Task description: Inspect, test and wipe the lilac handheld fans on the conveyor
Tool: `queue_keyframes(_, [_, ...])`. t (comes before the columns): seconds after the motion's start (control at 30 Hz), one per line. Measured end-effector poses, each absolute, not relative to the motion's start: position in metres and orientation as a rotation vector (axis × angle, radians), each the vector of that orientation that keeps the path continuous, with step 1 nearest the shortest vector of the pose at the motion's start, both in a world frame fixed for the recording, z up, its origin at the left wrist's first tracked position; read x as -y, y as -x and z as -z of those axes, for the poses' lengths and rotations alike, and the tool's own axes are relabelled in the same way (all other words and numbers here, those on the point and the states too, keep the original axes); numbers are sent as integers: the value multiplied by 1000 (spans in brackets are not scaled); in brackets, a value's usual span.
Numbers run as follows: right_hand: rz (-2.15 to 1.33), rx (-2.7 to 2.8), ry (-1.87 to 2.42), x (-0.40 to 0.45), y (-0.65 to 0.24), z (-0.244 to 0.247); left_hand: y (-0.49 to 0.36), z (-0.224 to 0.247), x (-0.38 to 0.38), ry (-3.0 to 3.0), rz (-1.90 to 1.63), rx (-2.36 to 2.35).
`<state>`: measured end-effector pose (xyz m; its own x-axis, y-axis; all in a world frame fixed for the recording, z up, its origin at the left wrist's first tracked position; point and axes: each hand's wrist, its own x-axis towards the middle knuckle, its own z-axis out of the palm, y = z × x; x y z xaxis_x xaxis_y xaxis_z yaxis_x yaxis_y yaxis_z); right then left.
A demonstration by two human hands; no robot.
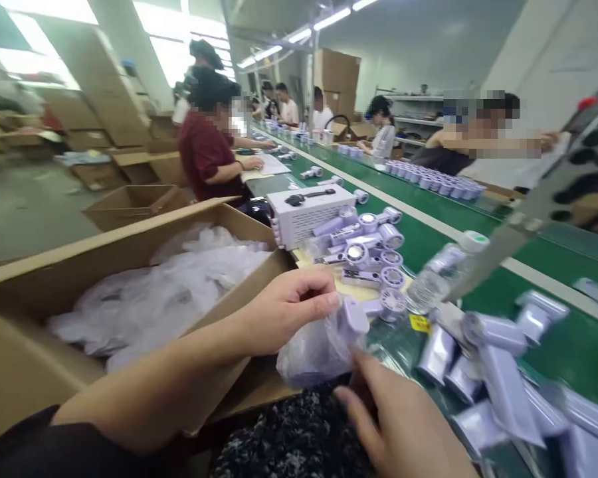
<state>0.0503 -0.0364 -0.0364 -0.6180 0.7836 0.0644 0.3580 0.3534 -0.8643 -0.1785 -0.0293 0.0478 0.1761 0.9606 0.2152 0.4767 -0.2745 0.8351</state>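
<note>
My left hand (299, 305) is closed on a clear plastic bag (311, 355) with a lavender plastic handheld fan part (353, 320) at its mouth. Part of that piece sticks out at the right; the bag blurs the rest. At the bag's lower right, my right hand (398, 411) has its thumb and forefinger apart, the forefinger close to or touching the bag's edge. Its other fingers are mostly hidden. Beyond my hands lies a pile of lavender handheld fans (371, 249). To the right are several lavender casings (503, 385), heaped loosely.
A cardboard box (104, 232) of clear plastic bags (179, 292) stands at left. A white box-shaped device (309, 206) sits behind the fans. A plastic bottle (438, 275) stands by a slanted metal post (533, 199). Along the green conveyor (418, 226), several co-workers sit.
</note>
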Motion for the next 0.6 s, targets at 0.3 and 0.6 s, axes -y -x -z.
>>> queue_keyframes(0.3, [-901, 2369, 948, -2, 30, 61, 286, 6, 15, -1942, -187, -2057])
queue_keyframes(0.6, [-558, 2358, 1387, -62, -16, 104, 409, 76, -12, -1484, -12, -2247])
